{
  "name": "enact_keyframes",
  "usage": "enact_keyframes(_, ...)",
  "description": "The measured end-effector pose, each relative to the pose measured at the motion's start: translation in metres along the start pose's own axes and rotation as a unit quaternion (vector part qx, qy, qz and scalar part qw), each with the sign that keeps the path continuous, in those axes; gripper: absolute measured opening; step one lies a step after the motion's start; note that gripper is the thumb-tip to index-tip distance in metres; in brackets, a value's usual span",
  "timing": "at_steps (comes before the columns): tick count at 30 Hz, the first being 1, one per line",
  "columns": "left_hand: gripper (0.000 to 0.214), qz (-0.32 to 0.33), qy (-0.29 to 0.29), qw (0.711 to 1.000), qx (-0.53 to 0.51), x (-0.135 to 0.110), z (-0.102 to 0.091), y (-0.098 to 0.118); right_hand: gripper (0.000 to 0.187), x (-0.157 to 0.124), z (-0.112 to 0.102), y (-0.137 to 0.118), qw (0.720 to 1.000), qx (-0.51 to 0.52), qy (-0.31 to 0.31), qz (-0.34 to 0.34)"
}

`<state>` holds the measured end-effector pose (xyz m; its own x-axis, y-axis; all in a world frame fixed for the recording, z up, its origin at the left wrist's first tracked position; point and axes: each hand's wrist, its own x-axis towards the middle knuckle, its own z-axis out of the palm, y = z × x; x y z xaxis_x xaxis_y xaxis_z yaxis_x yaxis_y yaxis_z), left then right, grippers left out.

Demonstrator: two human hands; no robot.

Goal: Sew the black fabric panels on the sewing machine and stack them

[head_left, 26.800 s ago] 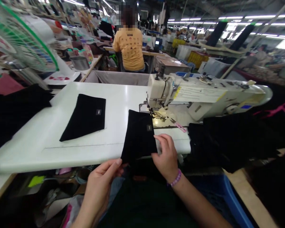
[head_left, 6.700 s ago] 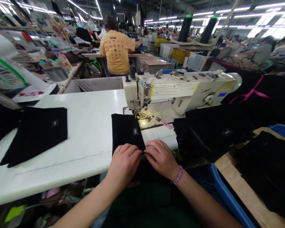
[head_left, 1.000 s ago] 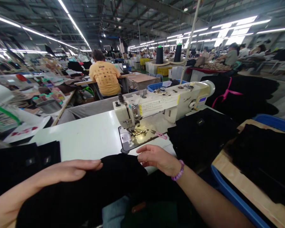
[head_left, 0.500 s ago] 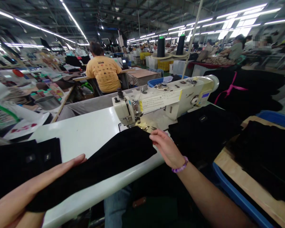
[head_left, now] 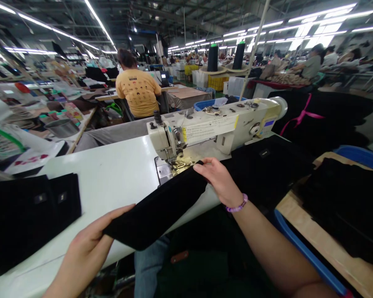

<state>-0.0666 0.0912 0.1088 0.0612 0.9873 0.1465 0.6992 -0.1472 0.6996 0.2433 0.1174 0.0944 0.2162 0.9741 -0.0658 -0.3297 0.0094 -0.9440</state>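
A black fabric piece [head_left: 158, 207] stretches between both hands, in front of the sewing machine's needle area. My left hand [head_left: 93, 240] grips its lower left end, thumb beneath and fingers on top. At its upper right corner, my right hand [head_left: 219, 178] pinches the edge between thumb and fingers; a purple bead bracelet circles that wrist. Just beyond the cloth is the white sewing machine [head_left: 211, 124], with a brass-coloured attachment [head_left: 182, 164] beside its presser foot. The fabric hides part of the machine bed.
Labelled black pieces [head_left: 62, 203] lie on the white table [head_left: 112, 165] at left. More black pieces [head_left: 267, 165] lie at right, beside a blue bin [head_left: 311, 252] with a wooden board. A thread stand pole [head_left: 251, 54] rises behind the machine. A person in yellow [head_left: 138, 93] sits ahead.
My left hand has moved right and now holds the fabric's near end, which earlier draped over the forearm. The right hand has shifted slightly up and right, baring the needle area.
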Motion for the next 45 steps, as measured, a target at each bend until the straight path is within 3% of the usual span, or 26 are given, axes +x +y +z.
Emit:
enact_keyframes(3,0.030,-0.029,-0.054,0.997,-0.053,-0.002,0.000,0.004,0.044,0.005,0.002,-0.002,1.000,0.000,-0.009,-0.027)
enact_keyframes(6,0.035,-0.107,-0.057,0.983,-0.136,-0.003,0.002,0.006,0.041,0.011,0.002,-0.005,0.999,-0.010,0.028,-0.032)
enact_keyframes(9,0.038,-0.215,-0.074,0.931,-0.286,-0.004,0.007,0.010,0.037,0.017,0.001,-0.005,1.000,-0.002,0.030,-0.004)
enact_keyframes(12,0.041,-0.278,-0.084,0.875,-0.386,-0.006,0.011,0.012,0.026,0.022,0.000,-0.002,0.999,0.028,-0.001,0.041)
enact_keyframes(15,0.047,-0.279,-0.071,0.867,-0.406,-0.004,0.007,0.003,0.017,0.024,-0.002,0.002,0.997,0.031,-0.021,0.068)
enact_keyframes(18,0.046,-0.244,-0.117,0.877,-0.397,0.004,-0.005,-0.011,0.018,0.018,-0.004,0.002,0.997,0.028,-0.030,0.068)
enact_keyframes(20,0.050,-0.199,-0.138,0.915,-0.322,0.012,-0.010,-0.010,0.018,0.010,-0.002,-0.001,0.997,0.016,-0.050,0.054)
enact_keyframes(22,0.048,-0.131,-0.094,0.970,-0.181,0.018,-0.007,0.002,0.017,0.000,0.003,-0.002,0.996,-0.017,-0.082,0.020)
enact_keyframes(24,0.045,-0.050,-0.041,0.996,-0.059,0.020,0.005,0.022,0.017,-0.011,0.011,-0.002,0.992,-0.056,-0.109,-0.030)
enact_keyframes(28,0.048,0.118,-0.034,0.992,-0.037,0.014,0.045,0.063,0.020,-0.029,0.027,0.003,0.982,-0.087,-0.129,-0.107)
enact_keyframes(32,0.037,0.203,0.018,0.978,-0.037,0.012,0.073,0.078,0.019,-0.039,0.030,0.005,0.972,-0.116,-0.133,-0.155)
enact_keyframes(36,0.028,0.214,0.034,0.975,-0.042,0.017,0.073,0.082,0.018,-0.044,0.026,0.002,0.946,-0.171,-0.159,-0.223)
enact_keyframes(39,0.021,0.230,0.063,0.971,-0.035,0.020,0.066,0.087,0.032,-0.047,0.026,0.001,0.935,-0.209,-0.173,-0.228)
enact_keyframes(42,0.020,0.235,0.143,0.961,0.009,0.018,0.063,0.090,0.043,-0.047,0.027,0.006,0.913,-0.311,-0.126,-0.231)
enact_keyframes(45,0.016,0.224,0.213,0.950,0.040,0.015,0.064,0.089,0.036,-0.046,0.028,0.016,0.868,-0.403,-0.046,-0.286)
